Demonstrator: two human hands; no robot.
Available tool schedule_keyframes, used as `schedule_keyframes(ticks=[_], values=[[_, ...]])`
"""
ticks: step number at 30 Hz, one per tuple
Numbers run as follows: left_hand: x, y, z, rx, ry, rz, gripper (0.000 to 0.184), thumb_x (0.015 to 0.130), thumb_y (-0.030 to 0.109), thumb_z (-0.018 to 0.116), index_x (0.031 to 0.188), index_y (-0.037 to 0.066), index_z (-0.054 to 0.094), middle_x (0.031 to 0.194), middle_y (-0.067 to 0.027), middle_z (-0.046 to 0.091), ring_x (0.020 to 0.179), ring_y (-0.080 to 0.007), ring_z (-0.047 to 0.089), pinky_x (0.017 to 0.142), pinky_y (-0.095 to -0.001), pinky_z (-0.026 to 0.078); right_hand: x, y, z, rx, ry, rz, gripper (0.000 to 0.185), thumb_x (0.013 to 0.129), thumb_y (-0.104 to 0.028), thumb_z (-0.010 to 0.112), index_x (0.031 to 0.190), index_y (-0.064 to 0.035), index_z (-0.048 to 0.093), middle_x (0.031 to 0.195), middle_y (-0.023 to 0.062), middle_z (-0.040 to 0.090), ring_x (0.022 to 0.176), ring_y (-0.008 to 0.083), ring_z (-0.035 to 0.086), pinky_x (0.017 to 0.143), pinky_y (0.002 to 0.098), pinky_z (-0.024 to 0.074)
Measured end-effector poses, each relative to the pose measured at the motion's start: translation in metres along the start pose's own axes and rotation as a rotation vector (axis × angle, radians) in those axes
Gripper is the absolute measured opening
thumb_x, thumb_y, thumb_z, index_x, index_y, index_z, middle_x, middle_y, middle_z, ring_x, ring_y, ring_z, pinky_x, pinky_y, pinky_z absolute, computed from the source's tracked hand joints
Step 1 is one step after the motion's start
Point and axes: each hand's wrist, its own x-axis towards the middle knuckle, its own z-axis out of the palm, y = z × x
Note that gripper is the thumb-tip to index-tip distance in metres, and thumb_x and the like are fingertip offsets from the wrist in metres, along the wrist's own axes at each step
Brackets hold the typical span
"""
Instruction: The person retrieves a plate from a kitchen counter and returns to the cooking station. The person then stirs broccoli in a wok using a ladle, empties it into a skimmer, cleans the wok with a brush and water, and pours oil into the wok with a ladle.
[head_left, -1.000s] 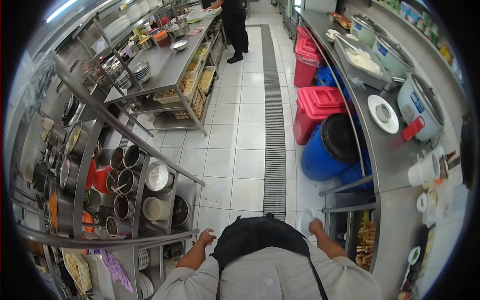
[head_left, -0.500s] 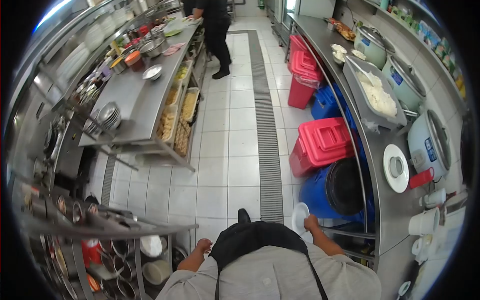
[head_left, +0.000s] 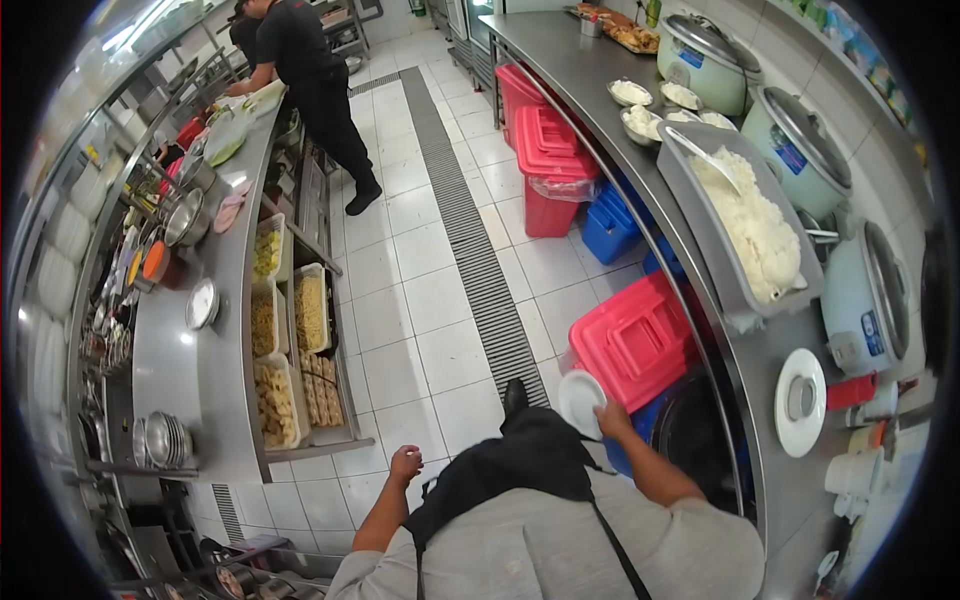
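My right hand (head_left: 613, 421) is closed on the edge of a round white plate (head_left: 578, 402), held low beside my body. Just beyond the plate is a red lidded bin (head_left: 632, 335), and the dark round top of a blue drum (head_left: 702, 428) is partly hidden by my arm and the counter. My left hand (head_left: 405, 463) hangs over the tiled floor with its fingers curled. A small pale spot shows at those fingers, too small to name.
Along the right counter (head_left: 735, 350) stand a grey tub (head_left: 668, 170) of rice, rice cookers (head_left: 800, 150) and a white lid (head_left: 800, 402). On the left is a steel table (head_left: 235, 380) with food trays (head_left: 312, 310) below. A person in black (head_left: 318, 90) works at its far end.
I have moved forward along the aisle, and the view has turned right. The rice tub and red bin are closer. My right hand still holds the plate, now in front of the red bin.
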Motion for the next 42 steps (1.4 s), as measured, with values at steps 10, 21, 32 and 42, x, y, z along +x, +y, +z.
schedule_keyframes(ticks=[10,21,32,42], values=[[0.071,0.16,-0.023,0.219,0.072,-0.047,0.01,0.084,0.009,0.059,0.093,0.008,0.062,0.069,-0.0051,0.06,0.058,-0.0166,0.059,0.05,-0.0327,0.05,0.263,-0.21,-0.091,0.118,0.068,-0.365,0.03,0.084,-0.02,0.056,0.103,0.0015,0.059,0.096,0.0272,0.063,0.092,0.0438,0.059,0.08,0.0483,0.0474],[0.368,0.246,-0.106,0.577,0.01,0.396,0.025,0.079,0.03,0.065,0.087,0.007,0.069,0.088,-0.0123,0.069,0.079,-0.0247,0.068,0.072,-0.0357,0.054,0.424,-0.105,-0.016,-0.526,-0.622,0.221,0.032,0.069,-0.016,0.066,0.097,-0.0015,0.07,0.1,0.0212,0.066,0.094,0.03,0.066,0.08,0.0379,0.0528],[0.601,0.616,-0.117,0.103,-0.125,0.129,0.023,0.085,0.009,0.056,0.108,0.006,0.055,0.078,-0.0065,0.06,0.064,-0.0164,0.059,0.053,-0.0305,0.048,0.562,-0.289,-0.098,-0.22,-0.5,0.462,0.025,0.07,-0.003,0.063,0.094,0.002,0.068,0.09,0.0208,0.069,0.076,0.0352,0.069,0.066,0.0416,0.0562],[0.7,0.705,-0.165,0.051,-0.068,-0.056,0.019,0.08,0.011,0.06,0.099,0.008,0.059,0.072,-0.0058,0.061,0.058,-0.0166,0.06,0.048,-0.0317,0.048,0.901,-0.516,-0.196,-0.109,-0.108,0.025,0.031,0.081,-0.012,0.053,0.107,0.0017,0.059,0.103,0.0276,0.062,0.096,0.0428,0.06,0.084,0.0486,0.0486]])
